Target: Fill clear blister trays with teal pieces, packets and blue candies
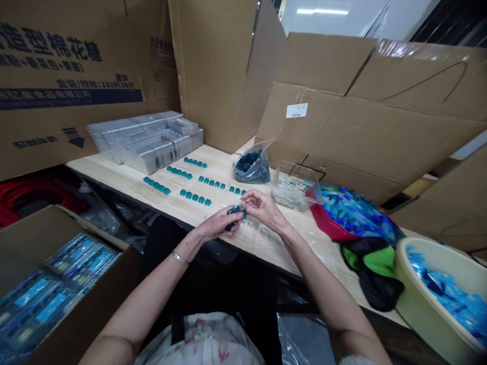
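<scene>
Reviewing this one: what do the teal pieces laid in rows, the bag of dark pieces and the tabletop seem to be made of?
Teal pieces: perhaps plastic, resin or glass; even colour and repeated blocky shape suggest moulding, but they're too small to tell.
Bag: likely thin, shiny plastic film, see-through and crinkled.
Tabletop: wood or wood-look board, pale with faint grain-like streaks.

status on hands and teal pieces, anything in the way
Left hand holding teal pieces; right hand at them. Rows of teal squares on table. Plastic bag, clear tub beyond hands, not blocking.
</scene>
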`<state>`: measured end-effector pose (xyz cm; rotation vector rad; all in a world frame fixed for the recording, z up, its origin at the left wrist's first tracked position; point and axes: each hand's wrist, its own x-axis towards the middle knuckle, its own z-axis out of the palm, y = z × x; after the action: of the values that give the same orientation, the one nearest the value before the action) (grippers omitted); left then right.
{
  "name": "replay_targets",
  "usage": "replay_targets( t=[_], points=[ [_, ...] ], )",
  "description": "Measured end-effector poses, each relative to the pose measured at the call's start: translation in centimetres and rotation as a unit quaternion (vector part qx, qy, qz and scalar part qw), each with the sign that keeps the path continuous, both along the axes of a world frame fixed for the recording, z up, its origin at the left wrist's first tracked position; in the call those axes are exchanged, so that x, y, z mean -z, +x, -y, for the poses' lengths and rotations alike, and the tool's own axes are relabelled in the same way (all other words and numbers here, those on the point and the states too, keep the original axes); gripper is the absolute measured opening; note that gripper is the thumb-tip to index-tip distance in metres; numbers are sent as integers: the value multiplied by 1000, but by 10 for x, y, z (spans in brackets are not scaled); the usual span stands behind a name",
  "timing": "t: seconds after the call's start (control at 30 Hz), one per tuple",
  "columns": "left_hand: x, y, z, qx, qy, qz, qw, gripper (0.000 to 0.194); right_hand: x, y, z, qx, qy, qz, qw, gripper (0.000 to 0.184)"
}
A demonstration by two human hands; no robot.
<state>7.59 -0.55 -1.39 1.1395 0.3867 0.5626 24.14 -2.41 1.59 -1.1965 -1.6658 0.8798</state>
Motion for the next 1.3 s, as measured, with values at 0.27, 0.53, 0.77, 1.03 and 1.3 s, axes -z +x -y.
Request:
replay_targets(
  t=[0.27, 0.53, 0.77, 1.03, 1.3],
  points=[
    [1, -2, 0, 15, -1, -14, 1000, 28, -9, 2, 1, -57, -31, 66, 996, 19],
    [5, 2, -5, -9, -42, 3, 999, 29, 13, -4, -6, 28, 6, 21, 999, 17],
    [13, 12, -12, -80, -26, 28, 996, 29, 22, -11, -11, 97, -26, -53, 993, 21],
    [24, 11, -26, -127, -79, 51, 987, 26, 25, -4, -20, 121, -90, -241, 959, 34],
    [19, 3, -26, -149, -82, 47, 984, 36, 25, 0, -21, 150, -58, -162, 974, 29]
  ],
)
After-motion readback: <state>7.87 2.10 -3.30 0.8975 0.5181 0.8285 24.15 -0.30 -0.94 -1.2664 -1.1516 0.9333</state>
